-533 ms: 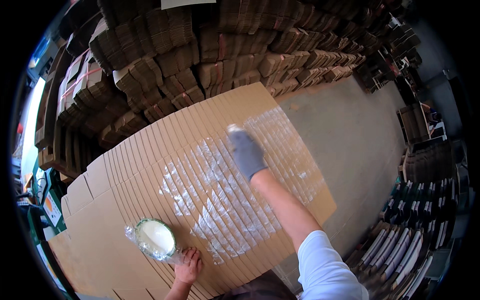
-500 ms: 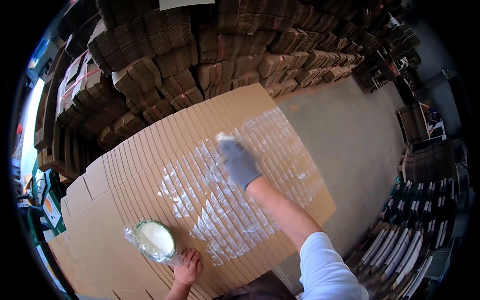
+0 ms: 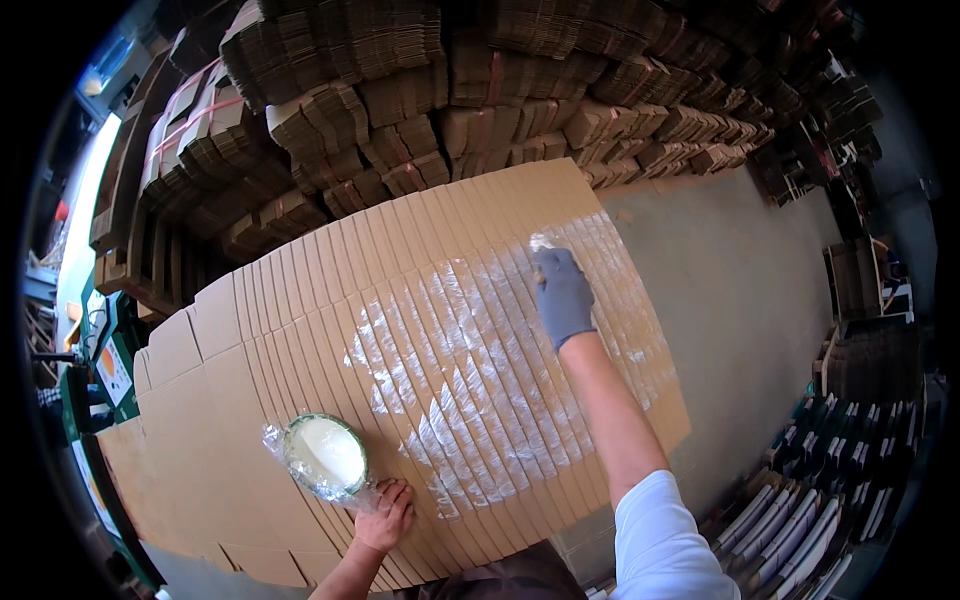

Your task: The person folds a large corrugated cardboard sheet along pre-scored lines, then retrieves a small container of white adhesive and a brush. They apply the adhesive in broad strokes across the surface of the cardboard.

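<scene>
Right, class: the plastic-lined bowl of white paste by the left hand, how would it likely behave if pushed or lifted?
The bowl looks wide and low, so it probably slides rather than tips. The loose clear plastic around it likely makes a slippery grip. The white paste fills it near the rim, so it may slop out if tilted, and feel fairly heavy.

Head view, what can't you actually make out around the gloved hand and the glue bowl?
- Tool in the right hand: the grey glove covers nearly all of it; only a pale tip shows, so brush or sponge cannot be told.
- Bowl: clear plastic wrap hides its rim and outside.
- Left hand: rests by the bowl; a grip on the wrap is unclear.
- Fanned cardboard sheets: near edge cut off by the picture's lower edge and the person's body.
</scene>
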`<state>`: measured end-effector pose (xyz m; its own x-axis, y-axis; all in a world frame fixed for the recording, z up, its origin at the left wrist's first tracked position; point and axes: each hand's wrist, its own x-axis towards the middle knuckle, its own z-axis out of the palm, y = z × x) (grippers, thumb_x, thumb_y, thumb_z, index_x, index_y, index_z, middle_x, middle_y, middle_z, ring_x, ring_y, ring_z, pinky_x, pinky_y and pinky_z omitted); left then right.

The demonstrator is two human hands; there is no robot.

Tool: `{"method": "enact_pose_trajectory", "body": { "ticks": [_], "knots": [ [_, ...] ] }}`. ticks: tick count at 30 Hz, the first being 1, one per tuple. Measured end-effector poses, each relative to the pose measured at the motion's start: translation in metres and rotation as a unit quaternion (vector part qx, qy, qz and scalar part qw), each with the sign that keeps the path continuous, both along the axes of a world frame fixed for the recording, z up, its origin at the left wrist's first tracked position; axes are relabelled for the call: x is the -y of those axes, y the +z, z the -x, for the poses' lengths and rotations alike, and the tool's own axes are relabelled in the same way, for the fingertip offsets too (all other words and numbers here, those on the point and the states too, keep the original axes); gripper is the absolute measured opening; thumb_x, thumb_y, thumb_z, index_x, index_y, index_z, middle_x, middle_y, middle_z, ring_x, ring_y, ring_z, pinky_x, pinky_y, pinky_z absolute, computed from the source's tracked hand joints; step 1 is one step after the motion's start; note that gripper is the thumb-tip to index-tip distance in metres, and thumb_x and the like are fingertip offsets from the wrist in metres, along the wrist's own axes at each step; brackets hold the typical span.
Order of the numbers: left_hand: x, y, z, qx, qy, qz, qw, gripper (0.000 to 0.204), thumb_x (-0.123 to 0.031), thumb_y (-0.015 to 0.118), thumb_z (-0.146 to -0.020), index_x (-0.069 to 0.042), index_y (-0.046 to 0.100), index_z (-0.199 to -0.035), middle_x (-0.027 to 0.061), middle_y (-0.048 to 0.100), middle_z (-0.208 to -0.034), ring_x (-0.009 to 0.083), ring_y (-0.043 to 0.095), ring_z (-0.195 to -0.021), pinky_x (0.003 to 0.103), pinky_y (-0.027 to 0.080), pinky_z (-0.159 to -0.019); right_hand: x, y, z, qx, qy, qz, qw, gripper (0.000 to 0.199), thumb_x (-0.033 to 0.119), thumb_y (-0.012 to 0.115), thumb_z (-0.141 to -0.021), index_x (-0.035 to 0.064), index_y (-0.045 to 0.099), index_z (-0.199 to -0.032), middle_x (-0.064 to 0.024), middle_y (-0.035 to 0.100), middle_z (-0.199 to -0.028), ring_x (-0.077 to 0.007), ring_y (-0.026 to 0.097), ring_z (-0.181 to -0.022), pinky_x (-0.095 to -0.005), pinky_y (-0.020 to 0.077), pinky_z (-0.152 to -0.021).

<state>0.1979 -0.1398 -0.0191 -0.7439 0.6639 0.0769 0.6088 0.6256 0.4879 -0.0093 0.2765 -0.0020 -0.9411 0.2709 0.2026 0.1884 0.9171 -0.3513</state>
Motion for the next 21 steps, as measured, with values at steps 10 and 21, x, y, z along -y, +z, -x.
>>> {"method": "enact_pose_trajectory", "body": {
  "ticks": [10, 21],
  "knots": [
    [0.002, 0.003, -0.001, 0.013, -0.002, -0.013, 1.0, 0.045, -0.009, 0.074, -0.072, -0.006, 0.061, -0.114, 0.01, 0.059, -0.118, 0.0316, 0.057, -0.111, 0.044, 0.048, -0.096, 0.12, -0.008, 0.013, -0.068, 0.136, 0.102, 0.983, 0.01, 0.008, 0.055, -0.089, 0.0082, 0.059, -0.098, -0.0136, 0.062, -0.094, -0.0321, 0.065, -0.08, -0.0431, 0.0547, -0.069],
    [0.0, 0.005, 0.004, -0.002, -0.008, -0.028, 1.0, 0.041, -0.01, 0.072, -0.073, -0.006, 0.063, -0.112, 0.0091, 0.059, -0.12, 0.0283, 0.057, -0.113, 0.042, 0.046, -0.098, 0.13, 0.006, 0.015, -0.023, 0.104, 0.089, 0.99, 0.017, 0.004, 0.054, -0.088, 0.0083, 0.06, -0.103, -0.0119, 0.062, -0.102, -0.0298, 0.064, -0.089, -0.0427, 0.0546, -0.073]
  ]
}}
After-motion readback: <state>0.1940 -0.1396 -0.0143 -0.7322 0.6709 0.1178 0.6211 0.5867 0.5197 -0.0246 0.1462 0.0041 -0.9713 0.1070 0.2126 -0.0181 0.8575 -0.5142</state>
